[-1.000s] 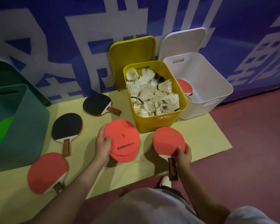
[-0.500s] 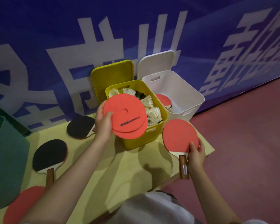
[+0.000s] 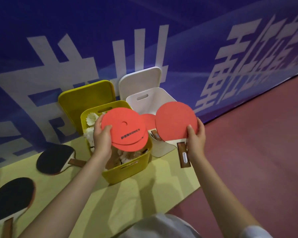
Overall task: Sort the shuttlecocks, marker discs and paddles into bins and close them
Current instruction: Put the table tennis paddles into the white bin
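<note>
My left hand (image 3: 101,136) grips a small stack of red marker discs (image 3: 126,129) in the air above the yellow bin (image 3: 127,169), which holds several white shuttlecocks (image 3: 91,118). My right hand (image 3: 195,136) grips a red-faced paddle (image 3: 175,121) by the base of its blade, its brown handle pointing down, over the front rim of the white bin (image 3: 144,98). Another red paddle (image 3: 148,120) lies inside the white bin, mostly hidden by the discs and the held paddle.
Two black-faced paddles (image 3: 55,158) (image 3: 10,198) lie on the yellow-green mat (image 3: 136,194) at the left. A yellow lid (image 3: 86,98) and a white lid (image 3: 139,78) lean on the blue banner wall behind their bins. Red floor lies to the right.
Both hands have risen and moved toward the bins. The discs went from the mat to above the yellow bin, and the red paddle left the mat and now hangs at the white bin.
</note>
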`<state>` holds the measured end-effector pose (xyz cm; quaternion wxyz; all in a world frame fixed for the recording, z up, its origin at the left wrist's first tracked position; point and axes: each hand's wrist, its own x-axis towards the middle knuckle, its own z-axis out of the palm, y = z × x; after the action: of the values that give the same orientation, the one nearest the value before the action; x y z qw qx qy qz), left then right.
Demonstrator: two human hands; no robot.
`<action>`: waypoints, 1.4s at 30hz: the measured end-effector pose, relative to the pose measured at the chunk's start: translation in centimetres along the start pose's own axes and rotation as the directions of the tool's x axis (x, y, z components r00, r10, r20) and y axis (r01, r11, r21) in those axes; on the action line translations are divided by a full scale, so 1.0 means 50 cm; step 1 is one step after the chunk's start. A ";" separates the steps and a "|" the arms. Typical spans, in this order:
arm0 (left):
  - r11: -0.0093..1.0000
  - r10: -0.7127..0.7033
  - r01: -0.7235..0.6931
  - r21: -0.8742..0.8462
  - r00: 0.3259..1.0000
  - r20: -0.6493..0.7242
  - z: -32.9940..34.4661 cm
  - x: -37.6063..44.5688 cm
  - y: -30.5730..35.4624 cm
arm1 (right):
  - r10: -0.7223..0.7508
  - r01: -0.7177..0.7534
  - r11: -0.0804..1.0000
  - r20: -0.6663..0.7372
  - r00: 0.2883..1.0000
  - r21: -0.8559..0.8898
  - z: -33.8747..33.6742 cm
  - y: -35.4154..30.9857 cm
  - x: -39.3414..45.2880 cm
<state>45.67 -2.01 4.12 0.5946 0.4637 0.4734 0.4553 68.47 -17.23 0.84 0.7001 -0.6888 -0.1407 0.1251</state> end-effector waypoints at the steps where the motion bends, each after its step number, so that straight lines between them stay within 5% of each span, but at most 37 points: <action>1: 1.000 -0.001 0.001 -0.004 1.000 -0.016 0.005 0.006 0.000 | 0.003 -0.003 1.000 0.016 1.000 -0.025 0.024 -0.005 0.039; 10: 0.999 -0.048 0.045 -0.017 0.958 -0.282 -0.023 0.031 -0.019 | 0.204 -0.070 0.922 0.325 0.923 -0.380 0.253 0.087 0.265; 15: 0.997 -0.059 0.032 -0.072 0.902 -0.427 -0.049 0.014 -0.024 | 0.371 -0.193 0.876 0.362 0.855 -0.442 0.324 0.199 0.270; 21: 0.992 -0.061 0.005 -0.124 0.890 -0.452 -0.076 -0.020 -0.029 | 0.317 0.096 0.628 0.366 0.875 -0.772 0.344 0.192 0.254; 25: 0.986 -0.081 0.009 -0.168 0.898 -0.431 -0.081 -0.025 -0.036 | -0.018 0.233 0.823 0.386 0.923 -0.518 0.340 0.088 0.186; 29: 0.972 -0.063 -0.039 -0.233 0.909 -0.412 -0.082 -0.031 -0.026 | -0.090 0.133 0.991 0.590 0.802 -0.030 0.299 -0.036 0.021; 34: 0.954 -0.021 -0.091 -0.285 0.930 -0.367 -0.127 -0.042 0.009 | 0.087 0.003 0.993 0.772 0.630 -0.114 0.310 -0.044 -0.185; 42: 0.981 0.178 -0.194 -0.009 0.915 -0.361 -0.439 -0.077 0.019 | -0.061 0.010 0.997 0.683 0.728 0.079 0.438 -0.077 -0.484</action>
<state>23.42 -2.98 2.95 0.4625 0.4022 0.5174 0.5972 37.84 -5.90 4.32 0.6247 -0.5665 -0.3975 0.3616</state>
